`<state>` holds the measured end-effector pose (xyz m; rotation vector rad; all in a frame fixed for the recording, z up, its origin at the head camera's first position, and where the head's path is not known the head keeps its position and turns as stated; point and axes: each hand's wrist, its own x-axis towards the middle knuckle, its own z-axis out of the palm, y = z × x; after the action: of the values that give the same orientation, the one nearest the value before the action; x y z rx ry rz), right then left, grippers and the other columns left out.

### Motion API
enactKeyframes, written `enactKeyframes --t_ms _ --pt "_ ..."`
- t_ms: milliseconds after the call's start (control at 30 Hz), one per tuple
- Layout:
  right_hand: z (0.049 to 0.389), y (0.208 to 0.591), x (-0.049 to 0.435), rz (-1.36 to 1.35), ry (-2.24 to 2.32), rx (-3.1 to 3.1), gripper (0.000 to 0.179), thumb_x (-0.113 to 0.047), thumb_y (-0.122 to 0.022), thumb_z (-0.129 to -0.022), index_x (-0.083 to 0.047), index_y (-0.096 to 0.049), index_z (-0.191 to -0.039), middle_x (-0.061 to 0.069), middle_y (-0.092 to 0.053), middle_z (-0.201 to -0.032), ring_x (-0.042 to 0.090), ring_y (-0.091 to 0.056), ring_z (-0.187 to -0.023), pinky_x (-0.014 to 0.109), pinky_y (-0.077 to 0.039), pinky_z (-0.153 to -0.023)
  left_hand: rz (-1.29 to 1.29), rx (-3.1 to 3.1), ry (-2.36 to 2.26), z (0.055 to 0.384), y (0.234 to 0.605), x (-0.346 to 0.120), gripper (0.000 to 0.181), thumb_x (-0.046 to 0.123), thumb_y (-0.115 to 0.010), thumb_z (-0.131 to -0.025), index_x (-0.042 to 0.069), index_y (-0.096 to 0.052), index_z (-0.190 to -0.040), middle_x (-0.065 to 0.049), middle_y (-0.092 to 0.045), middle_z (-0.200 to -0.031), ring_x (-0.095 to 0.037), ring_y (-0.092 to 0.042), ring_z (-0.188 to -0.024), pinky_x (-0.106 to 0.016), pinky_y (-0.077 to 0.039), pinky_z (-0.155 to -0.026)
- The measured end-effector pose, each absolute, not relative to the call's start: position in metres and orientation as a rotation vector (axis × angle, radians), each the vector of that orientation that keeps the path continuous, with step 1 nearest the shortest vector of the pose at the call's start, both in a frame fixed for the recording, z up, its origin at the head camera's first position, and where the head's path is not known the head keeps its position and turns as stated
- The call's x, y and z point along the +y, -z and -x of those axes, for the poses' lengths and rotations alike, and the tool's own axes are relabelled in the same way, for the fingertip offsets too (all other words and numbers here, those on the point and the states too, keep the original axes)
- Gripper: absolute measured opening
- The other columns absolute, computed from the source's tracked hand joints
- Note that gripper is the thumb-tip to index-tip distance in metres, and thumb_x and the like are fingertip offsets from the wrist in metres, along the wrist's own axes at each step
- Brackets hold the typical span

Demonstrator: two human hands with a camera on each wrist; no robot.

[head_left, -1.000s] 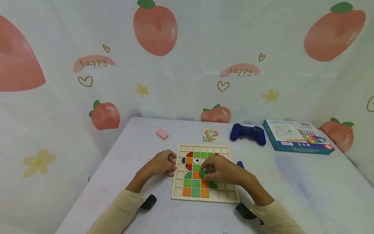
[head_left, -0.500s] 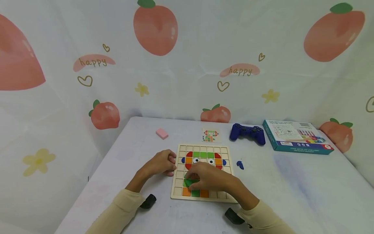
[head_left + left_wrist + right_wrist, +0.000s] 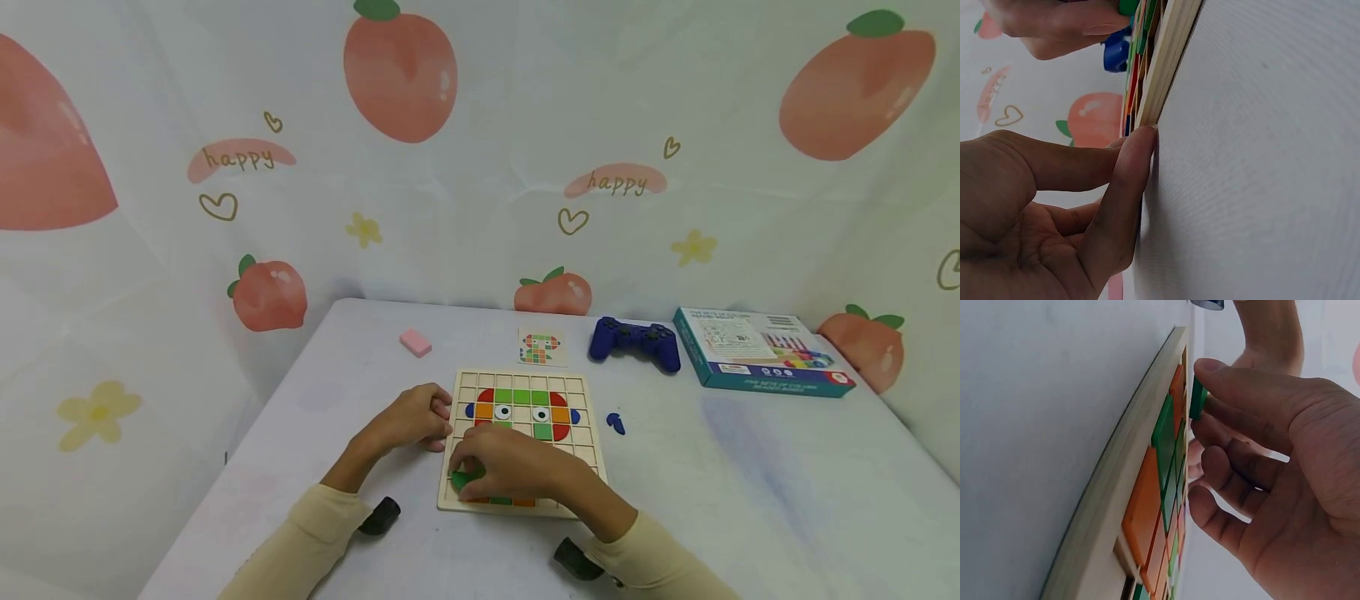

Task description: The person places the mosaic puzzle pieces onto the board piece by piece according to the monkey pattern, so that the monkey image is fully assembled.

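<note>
Between the thumb and fingertips of my right hand (image 3: 510,458) is a green tile (image 3: 1199,399), pinched upright close over the lower left cells of the wooden grid board (image 3: 525,374). The other fingers of that hand curl loosely. My left hand (image 3: 412,415) holds the board's left edge, thumb and forefinger meeting at the rim in the left wrist view. Set in the board are red, orange and green tiles and two eye tiles (image 3: 540,414), forming a face with blue half-rounds at the sides. The right hand hides much of the lower part.
Blue curved pieces (image 3: 616,423) lie right of the board. Behind it are a picture card (image 3: 543,346), a blue game controller (image 3: 636,341) and a flat box (image 3: 761,350). A pink block (image 3: 416,342) sits at the back left, before a peach-print curtain (image 3: 465,217).
My right hand has moved left and toward me across the board with the green tile, uncovering the right eye tile and the blue pieces. The left hand stays at the board's edge.
</note>
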<state>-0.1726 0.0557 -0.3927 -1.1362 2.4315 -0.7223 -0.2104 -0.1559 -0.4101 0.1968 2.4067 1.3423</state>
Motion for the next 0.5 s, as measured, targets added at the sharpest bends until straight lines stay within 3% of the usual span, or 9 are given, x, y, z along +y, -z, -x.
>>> enactKeyframes --t_ms 500 --pt "0.1726 0.396 0.0474 1.154 0.672 2.416 0.026 -0.024 -0.086 -0.092 -0.017 -0.081 -0.116 -0.016 -0.068 -0.097 0.0 -0.058 -0.09 0.013 -0.053 -0.088 -0.183 2.416 -1.335 0.21 0.4097 -0.1549 0.042 -0.002 -0.07 -0.092 -0.007 -0.058 -0.132 -0.012 -0.063 -0.106 -0.016 -0.066 -0.073 -0.029 -0.065 -0.069"
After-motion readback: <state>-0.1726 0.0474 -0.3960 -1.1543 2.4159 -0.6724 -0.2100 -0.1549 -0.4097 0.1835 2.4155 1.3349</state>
